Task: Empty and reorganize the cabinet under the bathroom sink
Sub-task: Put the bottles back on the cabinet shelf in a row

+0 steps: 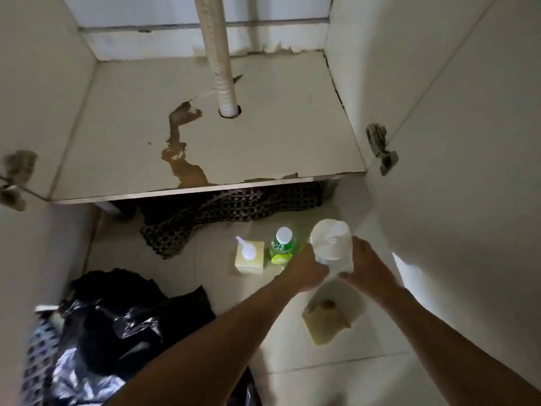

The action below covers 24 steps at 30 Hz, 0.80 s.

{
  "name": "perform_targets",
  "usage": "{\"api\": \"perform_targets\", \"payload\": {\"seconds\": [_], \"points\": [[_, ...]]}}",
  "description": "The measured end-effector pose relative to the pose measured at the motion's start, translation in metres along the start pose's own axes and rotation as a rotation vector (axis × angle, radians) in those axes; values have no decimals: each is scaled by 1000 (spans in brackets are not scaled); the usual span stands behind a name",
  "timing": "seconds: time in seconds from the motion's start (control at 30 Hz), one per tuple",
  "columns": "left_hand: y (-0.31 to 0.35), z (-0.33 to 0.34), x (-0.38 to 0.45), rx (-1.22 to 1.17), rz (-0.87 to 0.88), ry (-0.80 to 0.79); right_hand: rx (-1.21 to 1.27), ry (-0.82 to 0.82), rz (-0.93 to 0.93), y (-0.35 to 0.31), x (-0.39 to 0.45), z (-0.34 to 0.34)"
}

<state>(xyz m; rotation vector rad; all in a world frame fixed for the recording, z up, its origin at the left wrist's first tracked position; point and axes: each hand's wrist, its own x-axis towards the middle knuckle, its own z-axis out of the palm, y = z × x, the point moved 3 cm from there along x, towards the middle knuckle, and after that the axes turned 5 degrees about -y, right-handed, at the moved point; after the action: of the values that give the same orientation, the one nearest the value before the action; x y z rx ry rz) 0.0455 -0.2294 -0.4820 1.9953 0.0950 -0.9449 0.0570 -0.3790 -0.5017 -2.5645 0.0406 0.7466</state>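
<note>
The white bottle stands on the floor just right of the green bottle. Your left hand and right hand both grip its lower body. Its long axis is near upright, cap end toward the cabinet. Judge it rigid, smooth, possibly slippery; keep both hands low on the body.

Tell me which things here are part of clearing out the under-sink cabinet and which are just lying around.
Part of the job: cabinet floor, white bottle held by left hand and right hand, green bottle, yellow pump bottle.

Lying about: black plastic bag, dark mesh mat, yellow sponge.
</note>
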Motion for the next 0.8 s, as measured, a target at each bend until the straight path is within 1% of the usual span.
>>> {"api": "perform_targets", "payload": {"seconds": [0.07,0.13,0.2,0.27,0.47,0.6,0.73,0.8], "points": [[-9,4,34,-69,-1,29,21,35,-77,14,25,11],[-11,7,52,-112,11,59,106,46,-156,20,41,12],[-13,9,57,-155,86,89,143,48,-220,14,46,7],[-18,12,52,-163,168,65,115,30,-241,6,44,4],[-21,6,37,-180,171,29,133,105,-228,-4,41,9],[-11,7,24,-132,238,35,146,147,-226,-1,40,7],[13,-6,5,-125,401,65,197,176,-240,-11,25,-21],[21,-15,-3,-124,445,93,195,195,-270,-26,11,-45]]}}
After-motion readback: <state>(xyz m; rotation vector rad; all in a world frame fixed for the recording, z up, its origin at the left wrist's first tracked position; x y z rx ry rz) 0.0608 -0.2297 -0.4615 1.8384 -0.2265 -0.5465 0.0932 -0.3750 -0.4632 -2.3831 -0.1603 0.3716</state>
